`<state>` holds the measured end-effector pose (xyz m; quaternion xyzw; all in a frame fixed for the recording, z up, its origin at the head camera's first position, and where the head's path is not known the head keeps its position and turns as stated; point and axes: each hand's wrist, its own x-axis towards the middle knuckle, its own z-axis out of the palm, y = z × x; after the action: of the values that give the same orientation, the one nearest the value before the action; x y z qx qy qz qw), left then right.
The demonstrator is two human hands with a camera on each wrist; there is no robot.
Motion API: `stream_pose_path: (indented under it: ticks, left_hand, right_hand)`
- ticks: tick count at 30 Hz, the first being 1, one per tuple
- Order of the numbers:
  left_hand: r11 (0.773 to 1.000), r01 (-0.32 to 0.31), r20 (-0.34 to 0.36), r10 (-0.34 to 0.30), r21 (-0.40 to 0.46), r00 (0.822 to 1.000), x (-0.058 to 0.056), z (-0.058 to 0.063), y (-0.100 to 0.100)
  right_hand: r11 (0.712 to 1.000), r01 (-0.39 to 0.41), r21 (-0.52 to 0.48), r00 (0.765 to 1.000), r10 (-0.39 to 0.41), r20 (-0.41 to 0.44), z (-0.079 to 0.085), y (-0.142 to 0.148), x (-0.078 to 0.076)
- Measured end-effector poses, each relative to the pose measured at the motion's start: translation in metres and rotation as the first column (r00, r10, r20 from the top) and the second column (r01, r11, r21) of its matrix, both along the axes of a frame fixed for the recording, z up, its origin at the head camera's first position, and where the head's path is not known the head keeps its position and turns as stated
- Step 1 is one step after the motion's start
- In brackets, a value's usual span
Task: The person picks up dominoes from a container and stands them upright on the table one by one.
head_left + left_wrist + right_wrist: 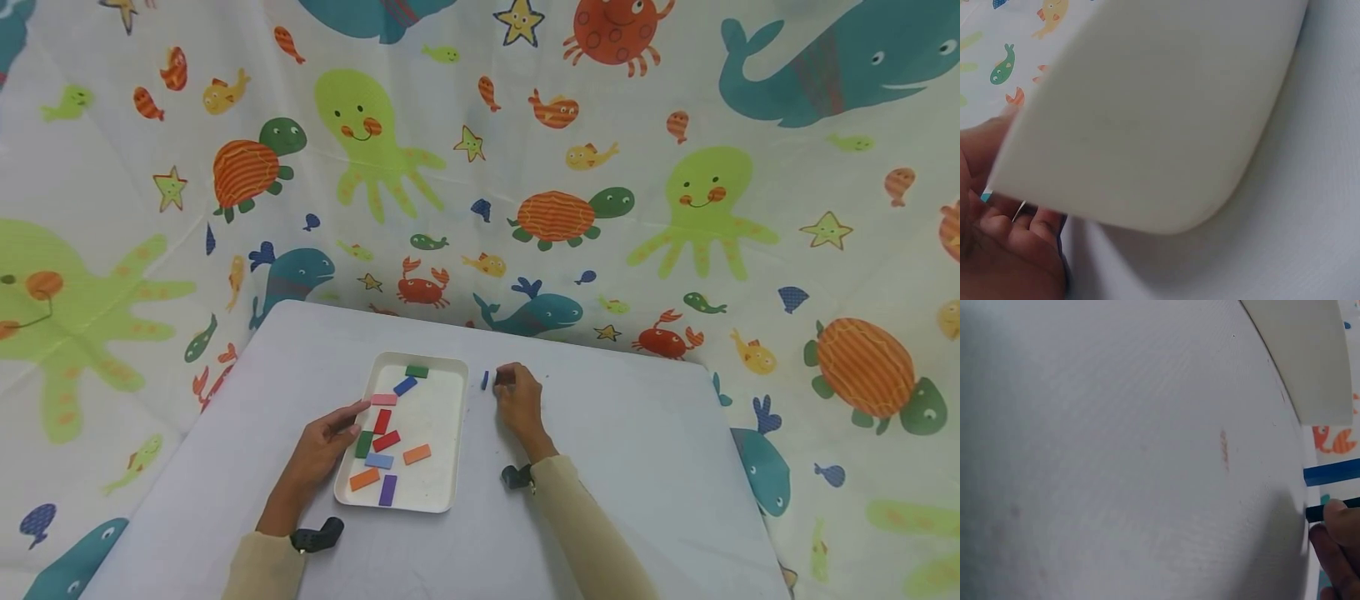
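Note:
My left hand [322, 442] holds the left side of a white tray [446, 467]; the index fingertip lies at the rim by a pink block [383, 400]. In the left wrist view the tray's outer wall [1147, 125] fills the middle, with fingers [985, 147] at its edge. Right of the tray, my right hand [520, 408] pinches a thin dark block [1314, 514] between thumb and fingertips. Just left of it a blue block [484, 380] stands upright on the table, a small gap apart from the dark one.
Inside the tray lie several flat blocks, among them a purple block [387, 490], an orange block [417, 454] and a red block [386, 441]. The white table [637, 433] ends at a curtain [465, 250] printed with sea animals.

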<state>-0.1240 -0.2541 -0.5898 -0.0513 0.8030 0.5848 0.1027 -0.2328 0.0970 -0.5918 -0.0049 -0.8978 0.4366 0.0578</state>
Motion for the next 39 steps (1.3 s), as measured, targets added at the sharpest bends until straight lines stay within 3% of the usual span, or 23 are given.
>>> stream_pose_path:
  ticks: [10,19,28,33,39]
  left_hand:
    - [1.0,0.012,-0.016,-0.012,-0.003,1.0,0.005,0.0,-0.003]
    - [1.0,0.003,-0.016,-0.003,0.009,1.0,0.009,-0.001,-0.005]
    - [1.0,0.002,-0.012,-0.002,0.004,1.0,0.015,-0.001,-0.007]
    - [1.0,0.004,-0.001,-0.004,0.016,1.0,0.017,0.003,-0.009]
    - [1.0,0.002,0.021,-0.003,0.021,1.0,0.018,0.007,-0.012]
  right_hand:
    - [0.999,0.05,0.016,0.999,-0.049,-0.021,0.008,-0.004,0.01]
    - [0.999,0.038,0.004,0.989,-0.037,-0.144,0.027,-0.013,0.02]
    - [0.991,-0.109,-0.076,0.962,0.086,-0.258,0.044,-0.03,0.045]
    - [0.984,-0.174,-0.044,0.954,0.157,-0.254,0.049,-0.044,0.061]
    - [0.977,-0.212,-0.003,0.96,0.207,-0.189,0.052,-0.061,0.079]
